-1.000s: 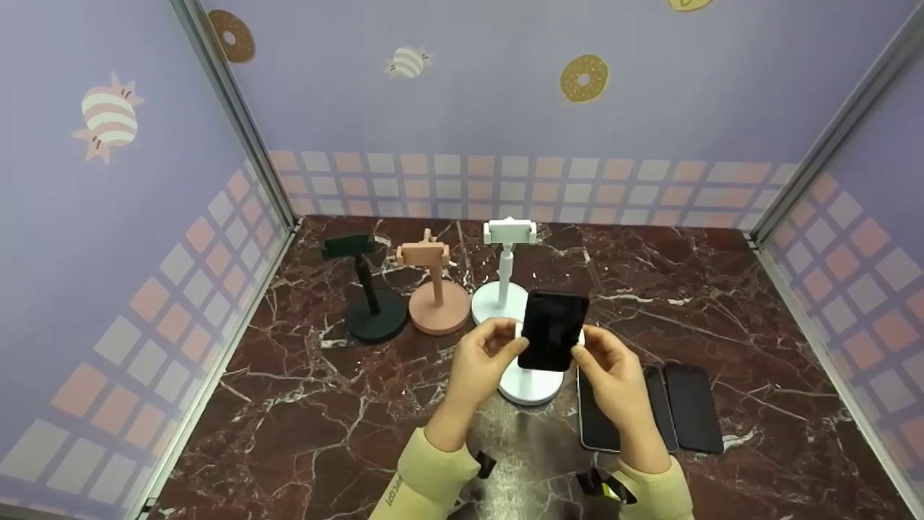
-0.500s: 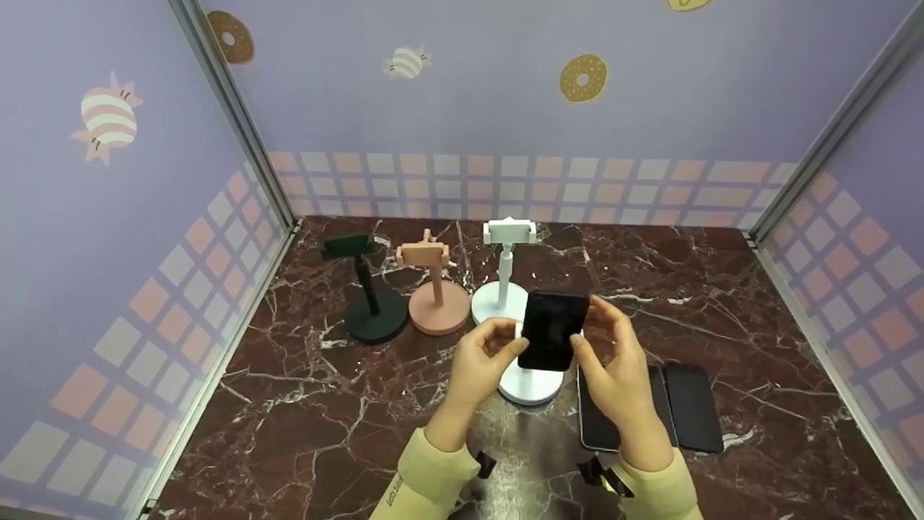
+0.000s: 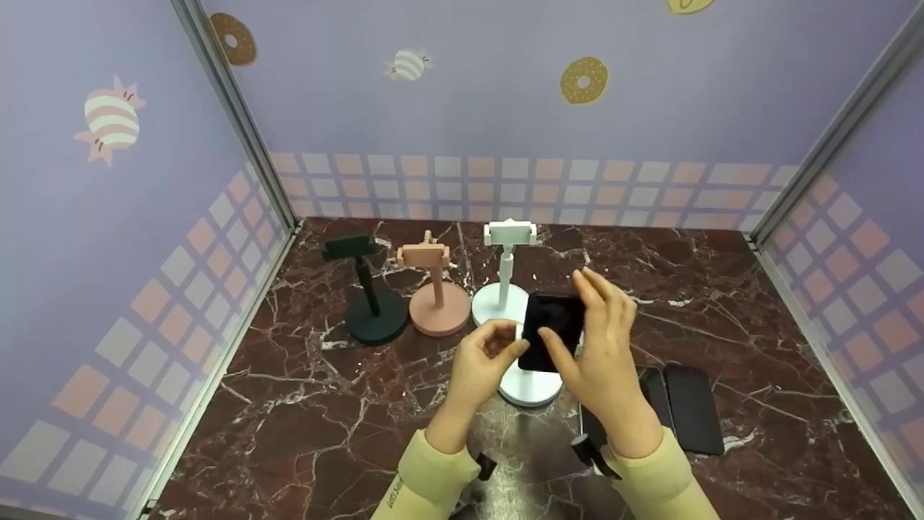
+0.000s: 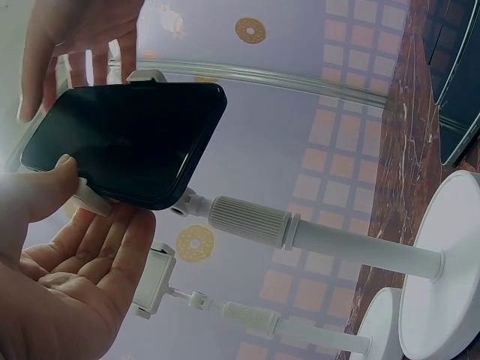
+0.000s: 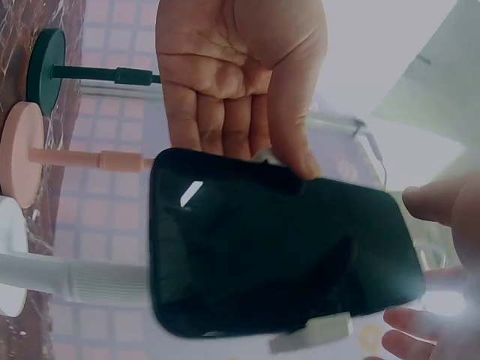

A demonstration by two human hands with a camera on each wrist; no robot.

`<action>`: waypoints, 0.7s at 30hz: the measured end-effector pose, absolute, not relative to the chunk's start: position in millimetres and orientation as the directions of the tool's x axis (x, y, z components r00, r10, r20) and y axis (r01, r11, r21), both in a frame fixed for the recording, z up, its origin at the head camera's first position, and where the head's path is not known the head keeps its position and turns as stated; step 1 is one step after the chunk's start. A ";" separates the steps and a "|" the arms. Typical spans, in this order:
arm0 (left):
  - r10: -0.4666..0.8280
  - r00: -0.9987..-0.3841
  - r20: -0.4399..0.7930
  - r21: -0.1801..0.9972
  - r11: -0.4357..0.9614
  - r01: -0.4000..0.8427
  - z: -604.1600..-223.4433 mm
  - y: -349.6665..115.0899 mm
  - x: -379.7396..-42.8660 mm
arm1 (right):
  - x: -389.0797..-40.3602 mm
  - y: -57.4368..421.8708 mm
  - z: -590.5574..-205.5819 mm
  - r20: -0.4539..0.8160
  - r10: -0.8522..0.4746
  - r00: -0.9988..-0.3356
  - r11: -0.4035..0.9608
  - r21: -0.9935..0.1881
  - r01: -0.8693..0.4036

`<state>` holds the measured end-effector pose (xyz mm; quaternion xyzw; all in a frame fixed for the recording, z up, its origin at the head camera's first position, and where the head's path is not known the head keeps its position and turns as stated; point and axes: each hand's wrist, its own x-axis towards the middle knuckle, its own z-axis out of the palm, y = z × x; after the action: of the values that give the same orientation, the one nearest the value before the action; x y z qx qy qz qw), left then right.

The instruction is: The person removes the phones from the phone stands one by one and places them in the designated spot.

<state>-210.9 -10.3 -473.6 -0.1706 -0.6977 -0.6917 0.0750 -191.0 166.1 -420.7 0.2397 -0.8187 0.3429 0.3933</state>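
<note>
A black smartphone [image 3: 550, 310] stands upright in the clamp [image 5: 326, 330] of a white phone stand [image 3: 530, 391]. My left hand [image 3: 478, 365] pinches the phone at its left edge, thumb on the screen side and fingers behind the clamp, as the left wrist view also shows. Over the phone's right side is my right hand [image 3: 599, 354], its fingers spread and raised, holding nothing. In the head view its thumb overlaps the screen; in the right wrist view those fingers [image 5: 442, 202] show at the phone's far end, with the clamp's lower jaw clear of them.
Behind stand a dark green phone stand [image 3: 375, 318], a pink one [image 3: 439, 310] and a second white one [image 3: 510, 233]. Dark phones [image 3: 693, 408] lie at the right, partly under my right forearm. Patterned walls [image 3: 462, 180] enclose the marble-look table [image 3: 289, 433].
My right hand has let go of the phone's right edge, and its fingers have risen and opened over the phone's right side. The left hand and the stand have stayed in place.
</note>
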 end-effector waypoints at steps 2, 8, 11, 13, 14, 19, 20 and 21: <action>0.135 -0.929 0.345 0.938 -0.020 0.345 -473.9 -10.2 -211.1 | -191.3 161.6 -416.5 0.805 -0.146 -0.575 0.671 -0.346 -0.655; 0.128 -0.925 0.359 0.933 -0.027 0.358 -476.3 -9.2 -212.3 | -188.2 146.9 -405.2 0.770 -0.192 -0.609 0.762 -0.274 -0.587; 0.117 -0.921 0.371 0.928 -0.014 0.372 -477.4 -8.7 -212.4 | -187.5 140.4 -402.9 0.763 -0.202 -0.614 0.787 -0.247 -0.566; 0.110 -0.919 0.378 0.925 -0.010 0.379 -477.7 -8.4 -212.4 | -187.7 136.6 -402.5 0.760 -0.200 -0.618 0.799 -0.238 -0.552; 0.107 -0.920 0.378 0.925 -0.006 0.379 -477.8 -8.2 -212.3 | -188.0 134.9 -402.6 0.759 -0.196 -0.620 0.805 -0.236 -0.544; 0.096 -0.919 0.382 0.924 -0.004 0.383 -476.9 -7.8 -211.2 | -188.9 129.4 -403.6 0.746 -0.171 -0.643 0.837 -0.234 -0.494; 0.096 -0.920 0.381 0.924 -0.007 0.382 -476.8 -7.9 -210.9 | -189.2 128.6 -403.9 0.746 -0.167 -0.644 0.842 -0.231 -0.487; 0.096 -0.920 0.379 0.925 -0.011 0.380 -476.6 -8.0 -210.6 | -189.6 127.9 -404.4 0.745 -0.166 -0.646 0.848 -0.227 -0.480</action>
<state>-210.6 -8.0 -476.6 -0.1709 -0.6955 -0.6902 0.1031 -189.6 127.9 -404.4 0.1827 -0.8832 0.2069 0.3792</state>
